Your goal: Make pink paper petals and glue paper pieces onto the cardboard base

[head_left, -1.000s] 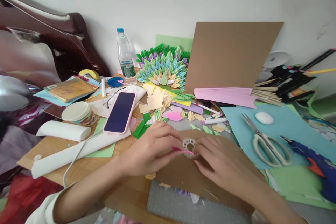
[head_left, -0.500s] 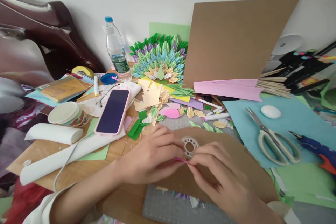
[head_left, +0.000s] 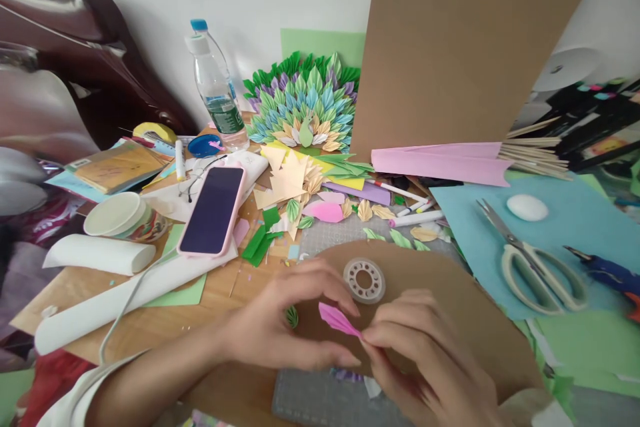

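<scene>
My right hand [head_left: 425, 350] pinches one end of a pleated pink paper leaf [head_left: 340, 320] between thumb and fingertips. Just left of it, my left hand [head_left: 295, 317] is open, thumb and fingers apart around the leaf's free end, apparently without touching it. Both hands are above a rounded piece of brown cardboard [head_left: 450, 293]. A white plastic ring [head_left: 364, 280] with holes lies on the cardboard behind my fingertips. Under my left hand, a small green paper leaf [head_left: 293, 315] shows partly.
A phone [head_left: 213, 210], paper cup [head_left: 123, 217] and water bottle [head_left: 217, 100] stand at left. Behind is a paper peacock [head_left: 306, 133] before a brown board [head_left: 460, 60]. Scissors [head_left: 540, 267], a white egg-shaped piece [head_left: 527, 207] and a glue gun [head_left: 607, 277] lie at right.
My left hand has let go of the pink paper leaf and opened. The leaf now shows fanned out in my right hand, which keeps its pinch. The view has shifted slightly.
</scene>
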The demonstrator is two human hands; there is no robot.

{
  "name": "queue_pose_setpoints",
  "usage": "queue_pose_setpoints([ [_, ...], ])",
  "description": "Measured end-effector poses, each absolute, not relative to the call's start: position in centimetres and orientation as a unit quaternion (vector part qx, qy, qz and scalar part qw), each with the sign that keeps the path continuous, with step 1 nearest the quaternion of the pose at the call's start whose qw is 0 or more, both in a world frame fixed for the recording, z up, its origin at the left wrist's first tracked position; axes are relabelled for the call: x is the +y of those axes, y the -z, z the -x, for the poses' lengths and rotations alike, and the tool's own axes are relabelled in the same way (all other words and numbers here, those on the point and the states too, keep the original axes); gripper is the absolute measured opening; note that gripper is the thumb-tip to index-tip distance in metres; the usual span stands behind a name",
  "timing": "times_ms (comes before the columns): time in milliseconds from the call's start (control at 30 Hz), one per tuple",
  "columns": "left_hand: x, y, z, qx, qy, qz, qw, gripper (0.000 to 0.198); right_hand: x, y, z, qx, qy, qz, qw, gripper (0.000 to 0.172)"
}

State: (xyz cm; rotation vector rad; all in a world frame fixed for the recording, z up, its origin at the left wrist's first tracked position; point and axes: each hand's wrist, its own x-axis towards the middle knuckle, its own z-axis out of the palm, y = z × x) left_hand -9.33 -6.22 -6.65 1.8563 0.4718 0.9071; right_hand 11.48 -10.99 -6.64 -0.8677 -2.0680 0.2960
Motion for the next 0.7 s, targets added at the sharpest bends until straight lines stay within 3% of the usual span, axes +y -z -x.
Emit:
queue_pose_setpoints([
  [133,-5.8,6.6,9.6,0.154,-0.369,-0.819,0.412,0.016,-11.3,7.6,-11.2,-0.816,-0.161,0.355,0.428,0.018],
  [333,-5.6,6.8,9.6,0.136,-0.350,-0.842,0.387,0.016,-11.3,7.7,-11.5,-0.812,-0.201,0.350,0.422,0.017],
  [467,-5.7,6.5,9.7,0.196,-0.362,-0.785,0.463,0.011,-10.6,9.1,-12.3,-0.759,-0.209,0.465,0.405,0.010],
  [600,-5.6,6.5,9.8,0.291,-0.406,-0.648,0.575,0.003,-9.4,11.3,-12.9,-0.711,-0.099,0.620,0.316,0.028],
  [700,-5.4,7.0,9.8,0.312,-0.423,-0.545,0.653,0.005,-9.0,11.9,-12.9,-0.722,-0.130,0.606,0.306,0.011],
])
